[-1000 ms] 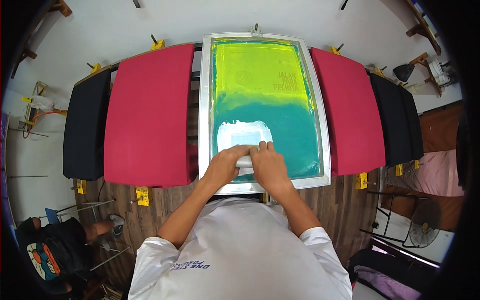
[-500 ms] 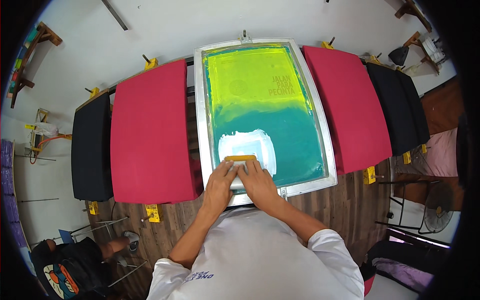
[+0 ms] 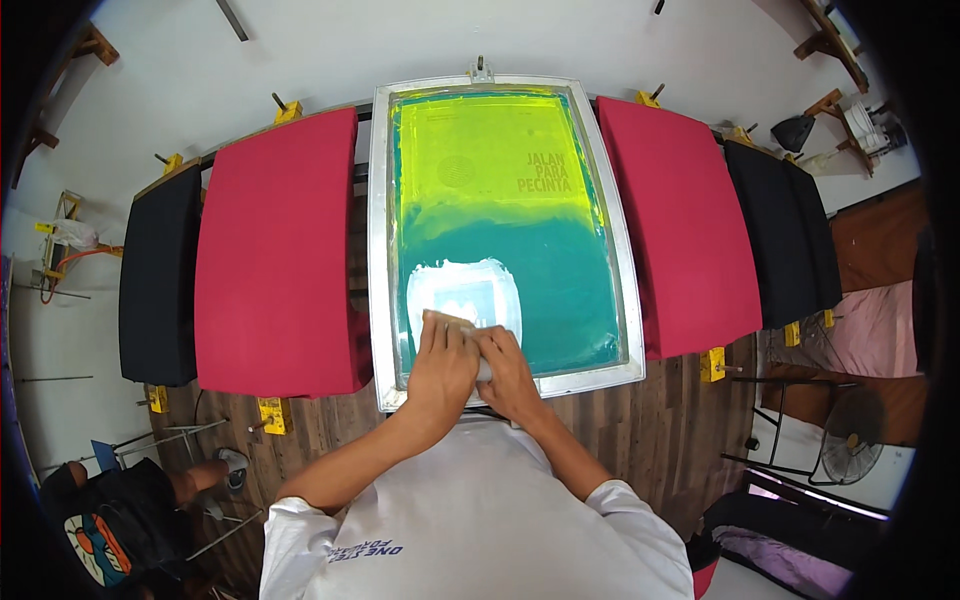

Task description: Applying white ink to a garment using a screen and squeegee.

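Note:
A silver-framed printing screen (image 3: 380, 250) lies in front of me. Its mesh is yellow-green at the far end and teal (image 3: 560, 290) nearer me. White ink (image 3: 430, 285) is spread around a small design area at the near left. My left hand (image 3: 442, 365) and my right hand (image 3: 508, 375) are side by side at the screen's near edge, fingers curled over a squeegee (image 3: 484, 371). Most of the squeegee is hidden under them; a pale part shows between the hands.
Red fabric-covered boards (image 3: 275, 250) flank the screen, with black ones (image 3: 160, 280) farther out. Yellow clamps (image 3: 273, 414) stick out at their ends. A person (image 3: 125, 520) is at the lower left, beside a metal stand. A fan (image 3: 852, 440) stands at the right.
Both hands have closed further over the squeegee, hiding its yellow strip, and the left wrist is turned more. More of the design area shows within the white ink. The view has shifted slightly.

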The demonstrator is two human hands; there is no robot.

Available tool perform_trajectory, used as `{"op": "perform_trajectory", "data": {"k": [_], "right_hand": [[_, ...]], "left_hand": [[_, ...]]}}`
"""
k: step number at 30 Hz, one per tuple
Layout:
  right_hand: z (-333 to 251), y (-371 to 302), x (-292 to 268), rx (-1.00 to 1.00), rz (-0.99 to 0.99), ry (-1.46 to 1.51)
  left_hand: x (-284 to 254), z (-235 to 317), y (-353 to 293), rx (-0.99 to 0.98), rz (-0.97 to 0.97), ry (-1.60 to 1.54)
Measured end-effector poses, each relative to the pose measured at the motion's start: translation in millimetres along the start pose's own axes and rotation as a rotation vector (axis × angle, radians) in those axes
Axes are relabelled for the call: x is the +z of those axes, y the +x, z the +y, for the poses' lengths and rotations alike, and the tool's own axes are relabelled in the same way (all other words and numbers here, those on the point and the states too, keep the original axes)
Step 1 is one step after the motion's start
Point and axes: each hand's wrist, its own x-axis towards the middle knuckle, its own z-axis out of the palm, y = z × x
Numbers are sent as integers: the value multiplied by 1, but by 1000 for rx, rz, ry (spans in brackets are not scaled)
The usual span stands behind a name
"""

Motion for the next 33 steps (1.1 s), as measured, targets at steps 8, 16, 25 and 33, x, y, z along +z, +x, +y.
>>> {"op": "perform_trajectory", "data": {"k": [8,16,25,33], "right_hand": [[37,12,10,98,200,201],[23,-3,-3,337,116,88],[17,-8,-8,18,-70,-293],[-11,7,-15,-33,-116,-439]], "left_hand": [[-6,22,57,67,-48,264],[7,45,57,94,45,181],[42,9,-11,30,211,-177],[23,-12,-22,6,217,-426]]}}
